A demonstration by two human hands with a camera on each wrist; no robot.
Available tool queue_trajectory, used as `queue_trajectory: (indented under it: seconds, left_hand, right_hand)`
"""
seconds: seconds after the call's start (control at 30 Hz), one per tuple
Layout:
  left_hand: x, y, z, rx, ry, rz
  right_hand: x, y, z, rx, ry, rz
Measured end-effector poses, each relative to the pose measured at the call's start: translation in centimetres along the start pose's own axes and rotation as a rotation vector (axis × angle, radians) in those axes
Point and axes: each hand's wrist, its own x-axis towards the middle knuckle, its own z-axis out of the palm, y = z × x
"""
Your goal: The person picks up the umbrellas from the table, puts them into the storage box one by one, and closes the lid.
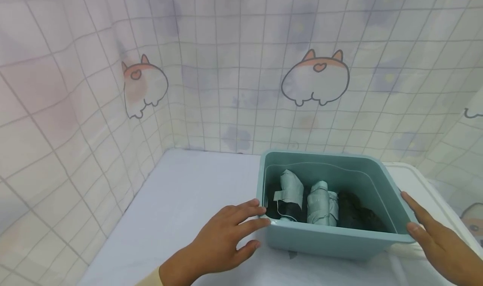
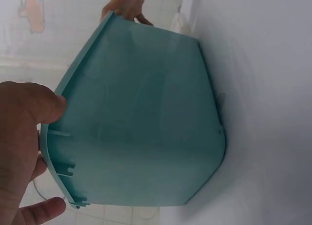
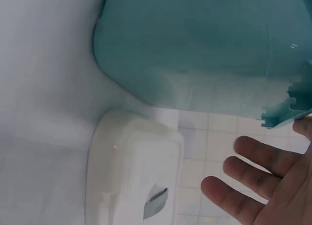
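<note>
A teal plastic bin (image 1: pixel 328 240) stands on the white surface, right of centre in the head view. Inside lie pale green rolled bundles (image 1: pixel 318 204), a black piece (image 1: pixel 290 209) and a dark crumpled bundle (image 1: pixel 356 212); their exact kind is unclear. At the bin's front left corner, my left hand (image 1: pixel 222 237) touches the rim with fairly straight, spread fingers. My right hand (image 1: pixel 443 244) is at the right end of the rim, its fingers extended. In the right wrist view, several fingers (image 3: pixel 258 178) stand apart from the bin's wall.
Right of the bin lies a white plastic object (image 3: pixel 141 166) with a grey part on it. Curtain-like cloth (image 1: pixel 234 68) with a grid and cartoon animals hangs behind and on both sides. White covering (image 1: pixel 181 193) spreads left of the bin.
</note>
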Motion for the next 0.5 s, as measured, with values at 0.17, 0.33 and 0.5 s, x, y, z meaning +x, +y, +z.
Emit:
queue_trajectory:
  seconds: [0.17,0.33,0.5]
  left_hand:
    - [-0.1,0.0,0.2,-0.010,0.011,-0.020]
    - [0.2,0.2,0.3,-0.017,0.053,0.000]
    - [0.4,0.2,0.2,-0.021,0.075,0.003]
  right_hand:
    - [0.4,0.4,-0.6,0.014,0.030,-0.023]
    - [0.9,1.3,-1.1,0.016,0.107,-0.031]
    - [2.6,2.7,-1.5,-0.082,0.143,0.083]
